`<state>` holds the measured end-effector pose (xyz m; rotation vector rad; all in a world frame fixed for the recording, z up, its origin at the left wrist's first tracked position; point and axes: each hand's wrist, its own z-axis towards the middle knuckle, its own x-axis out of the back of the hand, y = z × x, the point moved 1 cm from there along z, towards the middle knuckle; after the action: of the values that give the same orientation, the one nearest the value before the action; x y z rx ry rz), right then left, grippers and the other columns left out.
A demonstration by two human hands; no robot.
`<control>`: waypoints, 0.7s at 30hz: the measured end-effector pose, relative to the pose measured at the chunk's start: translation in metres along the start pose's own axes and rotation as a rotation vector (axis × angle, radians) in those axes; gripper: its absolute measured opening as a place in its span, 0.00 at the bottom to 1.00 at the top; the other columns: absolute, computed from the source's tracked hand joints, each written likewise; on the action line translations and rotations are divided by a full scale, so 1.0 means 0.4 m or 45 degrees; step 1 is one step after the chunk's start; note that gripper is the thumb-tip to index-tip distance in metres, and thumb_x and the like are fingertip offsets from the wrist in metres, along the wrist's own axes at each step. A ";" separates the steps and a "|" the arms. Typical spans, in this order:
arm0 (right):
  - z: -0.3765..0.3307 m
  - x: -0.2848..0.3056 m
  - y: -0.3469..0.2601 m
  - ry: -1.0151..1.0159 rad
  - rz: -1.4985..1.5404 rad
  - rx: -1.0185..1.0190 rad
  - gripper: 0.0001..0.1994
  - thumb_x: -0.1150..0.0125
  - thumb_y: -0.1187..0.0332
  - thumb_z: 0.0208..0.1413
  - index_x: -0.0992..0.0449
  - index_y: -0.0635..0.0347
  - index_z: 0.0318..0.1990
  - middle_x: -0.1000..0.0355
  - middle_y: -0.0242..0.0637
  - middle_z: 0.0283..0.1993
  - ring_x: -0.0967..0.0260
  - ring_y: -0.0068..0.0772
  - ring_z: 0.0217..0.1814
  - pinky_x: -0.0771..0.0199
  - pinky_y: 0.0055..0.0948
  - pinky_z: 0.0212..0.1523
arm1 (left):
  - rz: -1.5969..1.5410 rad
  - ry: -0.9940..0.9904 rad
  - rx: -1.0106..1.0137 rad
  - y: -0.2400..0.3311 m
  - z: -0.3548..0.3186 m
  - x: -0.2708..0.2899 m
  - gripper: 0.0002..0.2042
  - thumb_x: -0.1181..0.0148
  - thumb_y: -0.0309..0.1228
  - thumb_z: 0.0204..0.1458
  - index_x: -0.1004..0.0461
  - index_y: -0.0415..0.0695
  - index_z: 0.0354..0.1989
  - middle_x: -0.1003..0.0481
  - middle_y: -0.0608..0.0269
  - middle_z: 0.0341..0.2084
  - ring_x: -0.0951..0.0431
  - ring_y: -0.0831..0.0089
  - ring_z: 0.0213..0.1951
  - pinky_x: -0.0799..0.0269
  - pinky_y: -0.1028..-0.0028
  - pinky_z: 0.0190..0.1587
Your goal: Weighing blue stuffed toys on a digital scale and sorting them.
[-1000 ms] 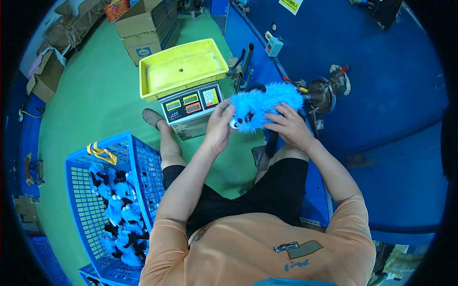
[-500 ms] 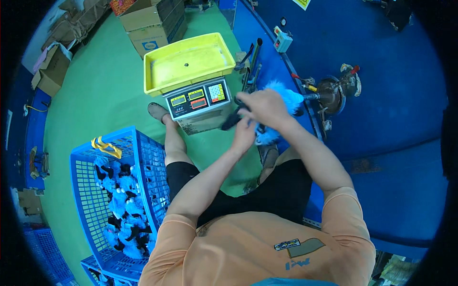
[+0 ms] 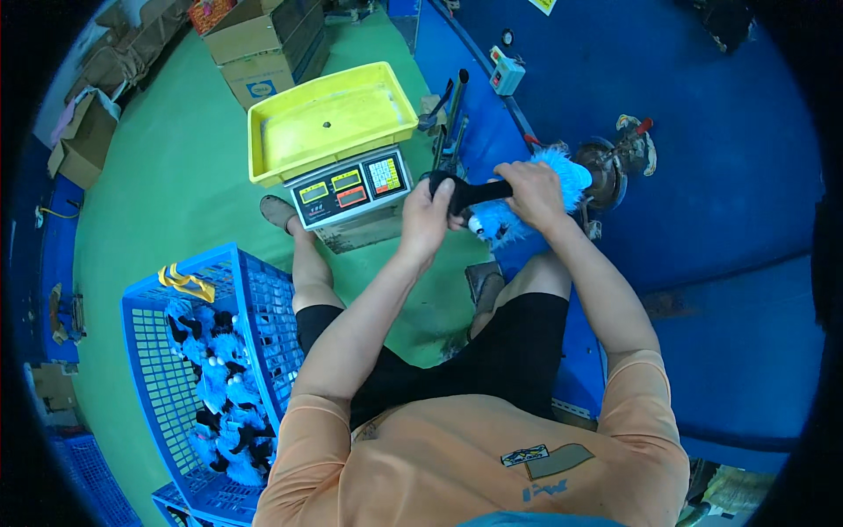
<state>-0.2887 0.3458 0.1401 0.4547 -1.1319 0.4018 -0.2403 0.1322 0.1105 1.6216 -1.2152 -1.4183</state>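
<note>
A blue furry plush toy [image 3: 500, 225] with a black limb [image 3: 481, 195] and white eyes is held up in front of me, between the scale and the blue machine. My left hand [image 3: 427, 220] is closed round the end of the black limb, which is stretched to the right. My right hand [image 3: 534, 195] grips the toy by its fur and the other end of that limb. The toy's right end reaches the round metal fitting [image 3: 606, 176] on the machine; the fitting's spout is hidden by the fur.
A scale [image 3: 351, 190] carrying a yellow tray [image 3: 386, 123] stands ahead. At my left is a blue plastic basket [image 3: 283, 321] with several blue plush toys [image 3: 230, 378]. Cardboard boxes [image 3: 259, 79] stand farther off. A small control box [image 3: 507, 75] sits on the blue machine [image 3: 702, 220] at right.
My left hand has moved left and up, and the black limb is now pulled out straight. My right hand has moved right, and the toy sits closer to the metal fitting. The view has shifted slightly.
</note>
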 end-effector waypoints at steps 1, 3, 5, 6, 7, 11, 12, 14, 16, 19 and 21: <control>0.001 0.003 -0.005 0.074 0.036 0.019 0.21 0.28 0.72 0.40 0.24 0.50 0.46 0.24 0.31 0.36 0.26 0.39 0.40 0.32 0.37 0.45 | 0.083 0.007 0.034 0.009 0.007 0.003 0.13 0.47 0.33 0.65 0.29 0.37 0.51 0.26 0.57 0.38 0.25 0.75 0.31 0.27 0.76 0.34; 0.003 0.003 -0.007 0.007 0.013 -0.005 0.21 0.28 0.71 0.40 0.24 0.50 0.45 0.24 0.31 0.36 0.26 0.38 0.40 0.32 0.37 0.45 | 0.232 0.018 -0.040 0.024 0.010 0.007 0.13 0.47 0.33 0.65 0.30 0.37 0.51 0.26 0.58 0.37 0.26 0.75 0.29 0.28 0.76 0.32; 0.004 0.001 -0.004 0.021 0.010 0.007 0.21 0.28 0.71 0.39 0.24 0.50 0.45 0.24 0.31 0.37 0.26 0.37 0.40 0.32 0.36 0.45 | 0.497 0.028 -0.222 0.038 0.000 0.004 0.12 0.48 0.33 0.66 0.30 0.38 0.51 0.27 0.59 0.35 0.28 0.76 0.26 0.29 0.77 0.27; 0.004 -0.001 -0.002 0.052 0.016 0.012 0.21 0.28 0.70 0.39 0.24 0.50 0.45 0.23 0.30 0.37 0.26 0.37 0.40 0.32 0.36 0.45 | 0.603 0.016 -0.360 0.045 -0.008 0.000 0.11 0.48 0.32 0.66 0.30 0.38 0.51 0.27 0.60 0.34 0.29 0.77 0.24 0.30 0.77 0.25; 0.005 -0.003 0.000 0.034 0.014 0.014 0.21 0.28 0.70 0.39 0.24 0.50 0.45 0.23 0.30 0.37 0.26 0.37 0.40 0.32 0.36 0.45 | 0.636 0.036 -0.316 0.047 -0.019 -0.003 0.11 0.48 0.32 0.66 0.30 0.38 0.51 0.27 0.60 0.34 0.29 0.77 0.24 0.30 0.77 0.25; 0.004 0.003 0.006 0.098 0.089 0.080 0.19 0.27 0.66 0.41 0.24 0.50 0.44 0.25 0.30 0.35 0.26 0.36 0.40 0.32 0.36 0.45 | 0.155 0.117 -0.018 0.039 -0.059 -0.011 0.11 0.45 0.32 0.63 0.29 0.38 0.48 0.27 0.60 0.31 0.30 0.76 0.22 0.35 0.79 0.20; 0.005 0.007 0.006 0.114 0.080 0.100 0.19 0.27 0.65 0.42 0.24 0.49 0.44 0.25 0.30 0.35 0.27 0.36 0.40 0.32 0.35 0.45 | 0.177 0.116 -0.076 0.036 -0.064 -0.009 0.11 0.45 0.32 0.63 0.29 0.38 0.48 0.27 0.60 0.31 0.30 0.76 0.22 0.35 0.79 0.20; 0.004 0.016 0.001 0.097 0.140 0.181 0.18 0.28 0.61 0.44 0.25 0.50 0.42 0.26 0.30 0.34 0.27 0.36 0.39 0.32 0.35 0.44 | 0.158 0.152 -0.122 0.028 -0.067 0.004 0.11 0.45 0.31 0.63 0.28 0.39 0.49 0.27 0.60 0.31 0.30 0.76 0.21 0.36 0.79 0.19; 0.010 0.025 -0.012 0.081 0.205 0.259 0.17 0.28 0.57 0.46 0.25 0.50 0.41 0.27 0.30 0.33 0.27 0.35 0.39 0.32 0.35 0.44 | 0.123 0.183 -0.135 0.018 -0.066 0.028 0.10 0.44 0.31 0.63 0.28 0.40 0.49 0.27 0.61 0.31 0.31 0.76 0.20 0.37 0.80 0.18; 0.031 0.028 -0.043 0.086 0.208 0.292 0.16 0.29 0.55 0.48 0.27 0.50 0.38 0.27 0.31 0.31 0.26 0.38 0.37 0.31 0.38 0.42 | 0.005 0.172 -0.078 0.005 -0.075 0.077 0.11 0.44 0.32 0.63 0.28 0.40 0.50 0.27 0.61 0.32 0.32 0.76 0.20 0.38 0.80 0.17; 0.044 0.026 -0.067 0.055 0.213 0.315 0.16 0.30 0.53 0.49 0.27 0.51 0.37 0.27 0.32 0.29 0.26 0.39 0.35 0.30 0.39 0.41 | -0.146 0.148 0.020 0.000 -0.088 0.115 0.11 0.44 0.32 0.63 0.29 0.41 0.50 0.27 0.61 0.33 0.32 0.77 0.20 0.39 0.80 0.17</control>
<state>-0.2842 0.3146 0.1522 0.5668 -1.0859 0.6998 -0.2066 0.0860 0.1007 1.7834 -1.0843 -1.3656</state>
